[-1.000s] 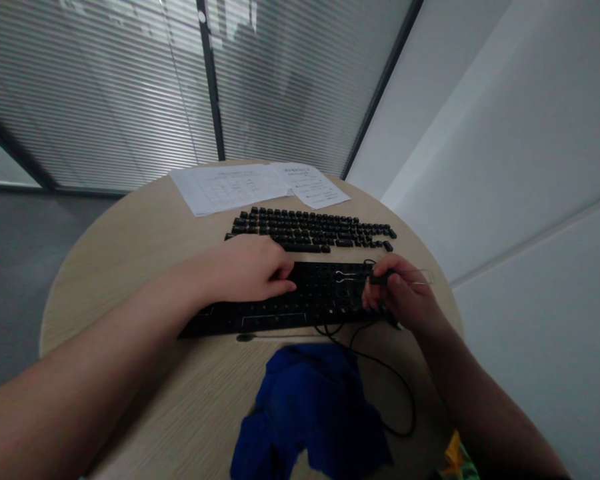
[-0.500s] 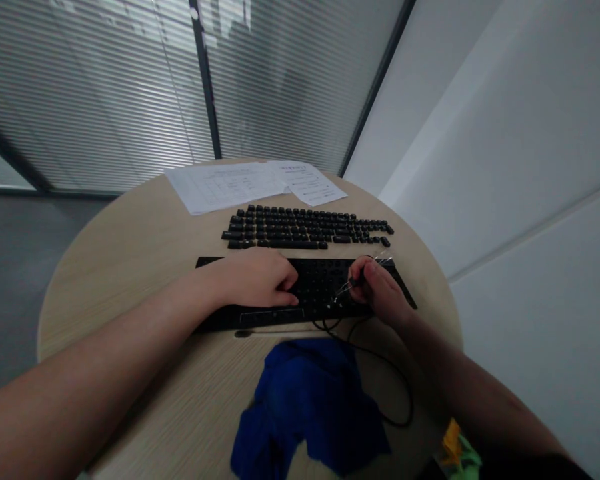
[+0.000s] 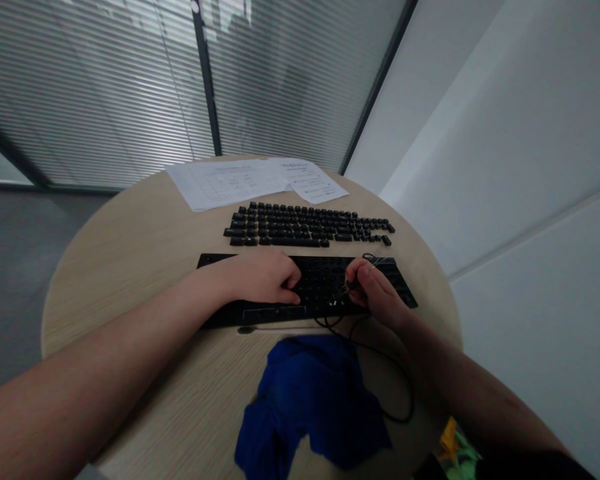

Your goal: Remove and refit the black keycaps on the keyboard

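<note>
A black keyboard [image 3: 313, 283] lies across the table in front of me, most of its keycaps off. My left hand [image 3: 267, 275] presses on its middle-left part, fingers curled and thumb bent against it. On the right part, my right hand [image 3: 373, 287] is closed round a wire keycap puller [image 3: 343, 289]. The puller's wire tips point down and left at the keyboard, close to a few small pale spots. Whether they touch a key I cannot tell. Behind the keyboard, loose black keycaps [image 3: 293, 227] are laid out in rows.
Printed papers [image 3: 230, 183] lie at the far side of the round wooden table [image 3: 115, 267]. A blue cloth [image 3: 315, 393] sits near me, with a black cable [image 3: 405, 380] looping to its right. A glass partition with blinds [image 3: 120, 87] and a white wall [image 3: 520, 153] stand beyond.
My right hand has shifted slightly left, and the puller now looks lower at the keyboard. My left hand stays on the keyboard. The whole view has moved a little.
</note>
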A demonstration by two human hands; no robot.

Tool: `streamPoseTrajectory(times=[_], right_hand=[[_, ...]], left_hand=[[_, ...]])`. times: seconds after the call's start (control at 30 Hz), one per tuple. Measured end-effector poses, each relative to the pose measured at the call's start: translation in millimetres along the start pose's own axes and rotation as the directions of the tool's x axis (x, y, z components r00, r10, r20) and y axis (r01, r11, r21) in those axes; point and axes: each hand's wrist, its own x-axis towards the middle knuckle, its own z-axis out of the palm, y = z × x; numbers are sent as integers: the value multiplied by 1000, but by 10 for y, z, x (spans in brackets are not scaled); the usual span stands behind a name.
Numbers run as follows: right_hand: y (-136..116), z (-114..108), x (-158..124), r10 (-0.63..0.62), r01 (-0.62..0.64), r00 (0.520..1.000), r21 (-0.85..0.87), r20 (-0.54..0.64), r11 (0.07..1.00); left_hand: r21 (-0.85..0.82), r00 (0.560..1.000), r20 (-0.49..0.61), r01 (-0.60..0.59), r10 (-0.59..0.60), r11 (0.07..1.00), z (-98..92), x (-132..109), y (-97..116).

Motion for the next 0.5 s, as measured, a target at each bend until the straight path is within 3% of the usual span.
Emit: streamPoseTrajectory(times=[0.3, 0.5], right_hand=[[-11, -16, -44, 20, -12, 996, -87, 84, 996], [-59, -53, -101, -65, 134, 975, -331, 212, 934]], left_hand=[[-10, 1000, -7, 19, -19, 1000, 9, 16, -2], [-17, 1000, -1, 12, -12, 1000, 15, 19, -10]])
